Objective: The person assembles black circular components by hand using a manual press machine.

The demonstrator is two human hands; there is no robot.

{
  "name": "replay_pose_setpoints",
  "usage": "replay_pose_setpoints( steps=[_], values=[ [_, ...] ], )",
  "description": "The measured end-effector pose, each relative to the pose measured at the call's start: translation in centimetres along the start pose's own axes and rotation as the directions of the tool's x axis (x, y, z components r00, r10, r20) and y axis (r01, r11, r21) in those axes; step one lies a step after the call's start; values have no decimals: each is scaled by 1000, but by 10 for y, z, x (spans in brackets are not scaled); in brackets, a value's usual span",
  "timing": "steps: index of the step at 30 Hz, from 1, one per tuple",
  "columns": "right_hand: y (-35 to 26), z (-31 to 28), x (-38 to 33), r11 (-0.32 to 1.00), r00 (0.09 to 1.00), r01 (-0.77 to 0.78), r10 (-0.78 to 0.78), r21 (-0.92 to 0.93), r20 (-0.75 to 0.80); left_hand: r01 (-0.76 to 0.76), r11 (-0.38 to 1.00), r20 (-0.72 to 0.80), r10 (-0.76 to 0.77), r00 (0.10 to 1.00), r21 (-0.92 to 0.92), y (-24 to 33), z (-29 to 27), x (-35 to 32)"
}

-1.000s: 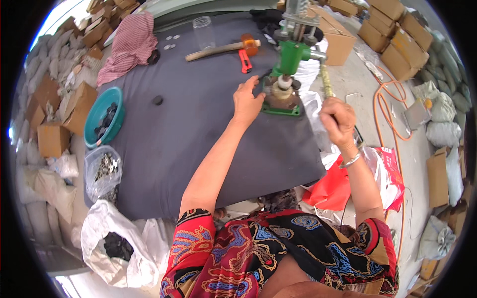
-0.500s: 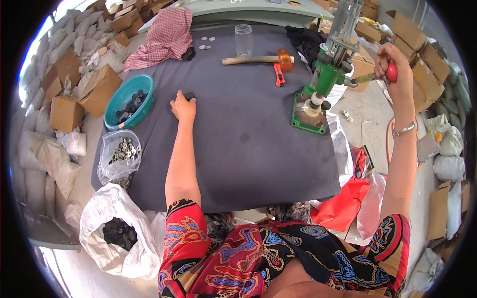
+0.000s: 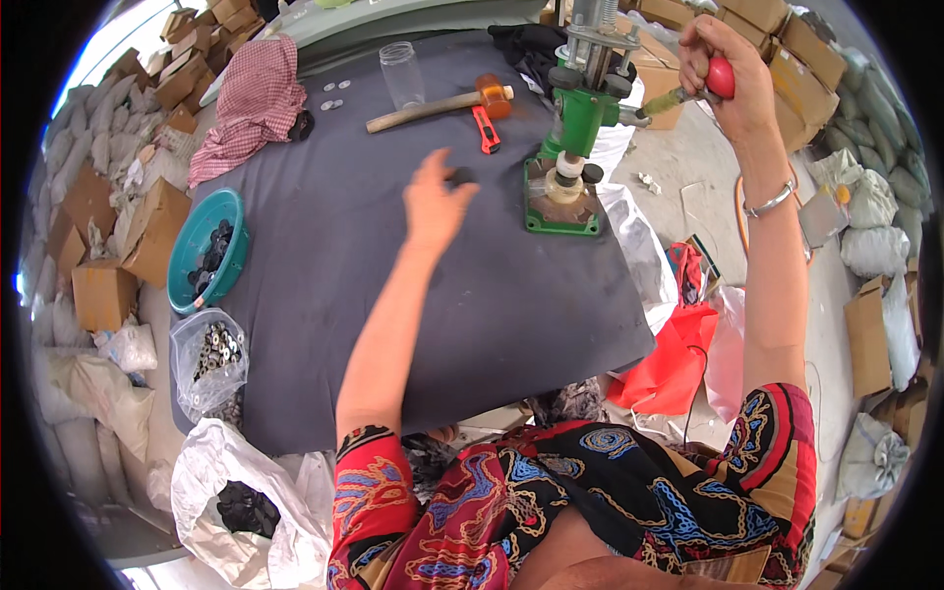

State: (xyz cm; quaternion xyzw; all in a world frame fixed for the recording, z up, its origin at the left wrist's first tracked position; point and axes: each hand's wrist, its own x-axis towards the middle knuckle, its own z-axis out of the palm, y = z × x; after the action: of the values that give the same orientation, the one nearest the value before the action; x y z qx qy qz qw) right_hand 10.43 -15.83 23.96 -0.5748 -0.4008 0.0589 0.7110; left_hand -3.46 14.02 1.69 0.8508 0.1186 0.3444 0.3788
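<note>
My left hand (image 3: pixel 438 205) is over the middle of the dark cloth-covered table, pinching a small round black disc (image 3: pixel 460 177) between thumb and fingers. To the right stands a green hand press (image 3: pixel 582 126) with a metal column and a flat base. Its white die (image 3: pixel 567 169) sits over a pale round seat, and a dark knob juts out beside it. My right hand (image 3: pixel 736 79) is raised at the far right, fingers curled round the red ball knob (image 3: pixel 721 77) of the press lever. A gap separates the disc from the press.
Behind my left hand lie a mallet (image 3: pixel 433 110), a red cutter knife (image 3: pixel 486 131) and a clear jar (image 3: pixel 401 76). At left are a teal basin (image 3: pixel 240 246) of black discs, a bag of metal rings (image 3: pixel 218 354) and a checked cloth (image 3: pixel 258 98). A white sack (image 3: pixel 202 482) stands lower left.
My left hand has moved right, away from the basin and toward the press, carrying the black disc. My right hand stays on the lever knob. The whole view has shifted a little.
</note>
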Motion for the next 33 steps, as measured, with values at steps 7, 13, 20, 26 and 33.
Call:
replay_pose_setpoints(
  steps=[7, 13, 20, 26, 33],
  values=[
    [-5, 21, -2, 999, 997, 34, -32, 25, -68, -71, 997, 147, 71, 986, -7, 52, 89, -12],
    [28, -6, 32, 696, 712, 70, -537, 715, 453, -69, 997, 88, 72, 994, -36, 67, 118, -8],
    [3, 11, -16, 992, 993, 102, -106, -75, -47, 115, 978, 176, -84, 981, -174, 73, 121, -5],
    [68, 36, -130, 869, 964, 257, -263, -424, 45, 0, 993, 38, 5, 999, -122, 49, 110, -14],
    [72, 31, -137, 751, 923, 385, -319, -537, 216, -50, 996, 21, 52, 998, -79, 51, 20, -68]
  ],
)
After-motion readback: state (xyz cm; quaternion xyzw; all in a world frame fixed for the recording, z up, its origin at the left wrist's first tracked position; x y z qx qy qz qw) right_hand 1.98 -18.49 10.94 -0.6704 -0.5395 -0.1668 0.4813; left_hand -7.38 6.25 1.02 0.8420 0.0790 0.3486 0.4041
